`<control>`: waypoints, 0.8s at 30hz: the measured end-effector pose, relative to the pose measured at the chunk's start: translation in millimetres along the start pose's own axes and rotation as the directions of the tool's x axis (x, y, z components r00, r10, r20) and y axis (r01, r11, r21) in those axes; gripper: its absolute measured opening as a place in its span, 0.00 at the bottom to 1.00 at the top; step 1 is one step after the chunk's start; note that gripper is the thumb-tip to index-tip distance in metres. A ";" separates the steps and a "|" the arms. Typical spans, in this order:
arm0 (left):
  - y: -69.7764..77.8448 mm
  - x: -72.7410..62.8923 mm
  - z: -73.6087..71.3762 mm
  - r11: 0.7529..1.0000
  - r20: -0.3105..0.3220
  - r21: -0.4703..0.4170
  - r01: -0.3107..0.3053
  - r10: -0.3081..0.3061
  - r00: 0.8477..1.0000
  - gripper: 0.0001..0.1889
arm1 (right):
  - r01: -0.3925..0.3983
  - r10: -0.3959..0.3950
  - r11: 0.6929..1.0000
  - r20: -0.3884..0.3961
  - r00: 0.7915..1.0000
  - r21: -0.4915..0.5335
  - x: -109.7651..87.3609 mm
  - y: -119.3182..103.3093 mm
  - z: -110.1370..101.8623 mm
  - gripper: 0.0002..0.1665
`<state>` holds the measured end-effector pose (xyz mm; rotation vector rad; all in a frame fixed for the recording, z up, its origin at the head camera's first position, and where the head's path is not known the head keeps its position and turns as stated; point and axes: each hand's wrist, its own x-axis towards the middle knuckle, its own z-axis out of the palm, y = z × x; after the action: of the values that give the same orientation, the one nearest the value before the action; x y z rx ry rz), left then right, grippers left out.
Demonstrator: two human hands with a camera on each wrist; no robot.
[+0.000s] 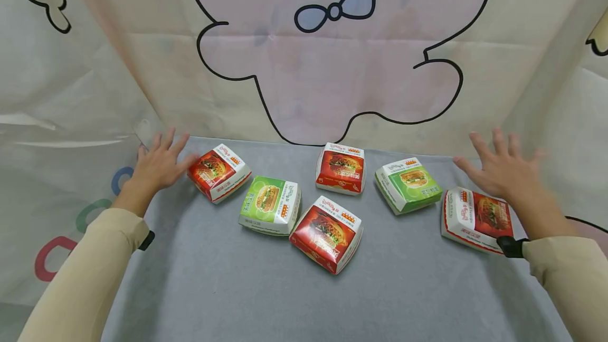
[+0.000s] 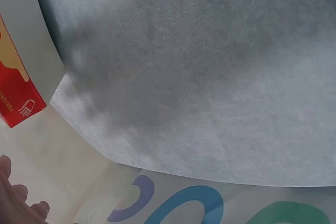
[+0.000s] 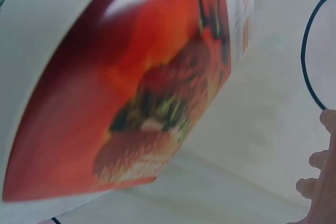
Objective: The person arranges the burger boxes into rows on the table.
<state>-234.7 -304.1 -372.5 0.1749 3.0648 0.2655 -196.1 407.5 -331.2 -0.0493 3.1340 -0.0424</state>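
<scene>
Several burger boxes rest on the grey tablecloth. My left hand (image 1: 161,162) has its fingers spread beside a red burger box (image 1: 219,173) at the far left, thumb overlapping its corner in the head view. My right hand (image 1: 510,168), fingers also spread, is just above and beyond another red burger box (image 1: 492,215) at the right. That box looms large as a red burger box (image 3: 157,87) in the right wrist view. Between the hands are a green burger box (image 1: 269,205), a red one at front (image 1: 328,234), a red one at back (image 1: 340,169) and another green one (image 1: 408,184). Neither hand holds anything.
The grey tablecloth (image 1: 228,289) covers the surface. A pale backdrop with a cartoon outline (image 1: 332,73) stands behind it. Side curtains (image 1: 62,99) rise at left and right, the left one with coloured rings. Dark bands (image 1: 512,247) sit at both cuffs.
</scene>
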 end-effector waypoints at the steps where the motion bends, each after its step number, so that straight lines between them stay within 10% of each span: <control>1: -0.3 -0.3 0.6 1.000 0.012 -0.007 -0.001 0.001 1.000 0.44 | 0.005 -0.005 1.000 0.000 1.000 0.000 0.7 -2.3 0.7 0.51; 24: 14.6 0.6 11.3 0.970 0.131 -0.241 -0.039 0.072 0.989 0.47 | 0.053 -0.111 0.956 0.189 0.976 0.288 11.8 -60.6 -2.8 0.47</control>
<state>-232.9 -287.9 -381.1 0.2555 2.8627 0.5935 -206.0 346.6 -326.9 -0.1709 2.8864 -0.4524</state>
